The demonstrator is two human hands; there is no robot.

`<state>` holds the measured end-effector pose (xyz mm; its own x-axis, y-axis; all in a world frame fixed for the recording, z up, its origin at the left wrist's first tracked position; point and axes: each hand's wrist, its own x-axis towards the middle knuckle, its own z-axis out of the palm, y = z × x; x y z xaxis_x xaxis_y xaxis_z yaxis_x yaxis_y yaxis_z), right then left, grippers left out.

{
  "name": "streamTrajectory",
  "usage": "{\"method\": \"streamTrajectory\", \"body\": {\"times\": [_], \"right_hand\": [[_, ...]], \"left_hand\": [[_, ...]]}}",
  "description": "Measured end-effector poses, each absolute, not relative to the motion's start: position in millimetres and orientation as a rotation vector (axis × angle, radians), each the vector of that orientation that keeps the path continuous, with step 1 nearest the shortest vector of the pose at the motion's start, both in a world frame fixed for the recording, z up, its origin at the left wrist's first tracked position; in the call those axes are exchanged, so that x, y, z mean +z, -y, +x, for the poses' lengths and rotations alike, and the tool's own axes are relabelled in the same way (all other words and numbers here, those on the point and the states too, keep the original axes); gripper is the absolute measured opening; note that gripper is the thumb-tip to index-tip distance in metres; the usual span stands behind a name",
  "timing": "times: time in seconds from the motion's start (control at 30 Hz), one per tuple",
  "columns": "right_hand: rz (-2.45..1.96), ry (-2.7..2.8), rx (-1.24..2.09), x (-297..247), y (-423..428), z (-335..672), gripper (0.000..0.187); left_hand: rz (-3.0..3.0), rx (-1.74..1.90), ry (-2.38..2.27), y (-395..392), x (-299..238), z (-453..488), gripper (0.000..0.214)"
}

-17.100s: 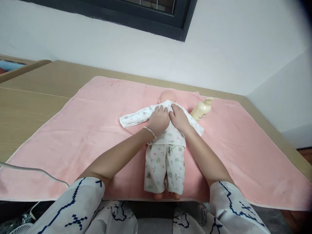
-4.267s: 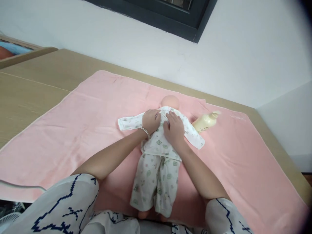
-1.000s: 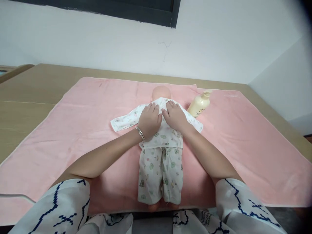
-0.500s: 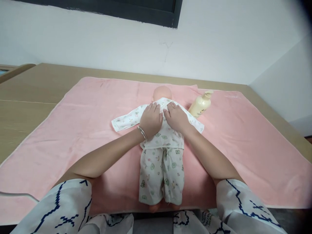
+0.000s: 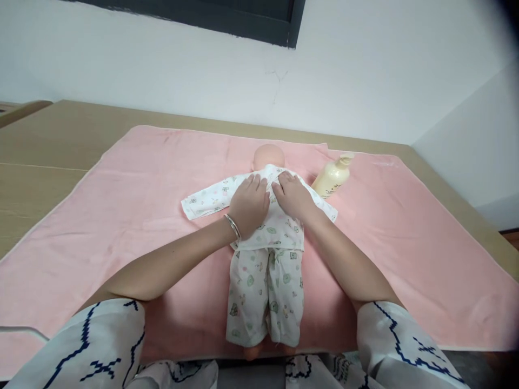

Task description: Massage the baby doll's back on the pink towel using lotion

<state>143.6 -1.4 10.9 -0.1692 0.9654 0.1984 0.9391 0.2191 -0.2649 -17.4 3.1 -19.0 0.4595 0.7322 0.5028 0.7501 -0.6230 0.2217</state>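
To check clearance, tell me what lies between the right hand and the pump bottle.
In the head view, the white printed sleeve lies there.

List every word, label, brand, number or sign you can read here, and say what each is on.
Readable text: none.
Pump bottle: dark print on its front, too small and blurred to read.
Doll's top and doll's trousers: small printed motifs, no lettering I can make out.
Person's left sleeve: dark blue jagged lines, no legible characters.
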Motion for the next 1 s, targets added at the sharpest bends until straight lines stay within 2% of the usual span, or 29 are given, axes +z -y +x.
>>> {"method": "streamTrajectory", "body": {"times": [0.2, 0.33, 0.53, 0.67, 0.8, 1.0], "right_hand": [[-1.773, 2.212, 0.125, 2.2, -0.8, 140.5, 0.057], [-1.779, 2.216, 0.098, 7.9, 20.0, 124.5, 0.056], [-1.655, 2.223, 0.259, 16.2, 4.0, 142.2, 0.044], [-1.716, 2.188, 0.166, 11.6, -5.8, 145.5, 0.051], [-1.768, 2.238, 0.098, 7.2, 9.9, 129.1, 0.059], [-1.732, 2.195, 0.220, 6.6, 19.5, 126.4, 0.058]], "left_hand": [[-2.721, -0.920, 1.418, -17.5, -19.8, -22.2, 0.047], [-2.746, -0.814, 1.556, -40.4, -20.0, -24.5, 0.053], [-2.648, -0.899, 1.416, -1.1, -19.4, -15.4, 0.046], [-2.711, -0.852, 1.326, -3.7, -18.0, -17.4, 0.045], [-2.734, -0.813, 1.500, -36.8, -17.4, -24.4, 0.047], [-2.608, -0.836, 1.494, -22.4, -20.3, -20.7, 0.049]]}}
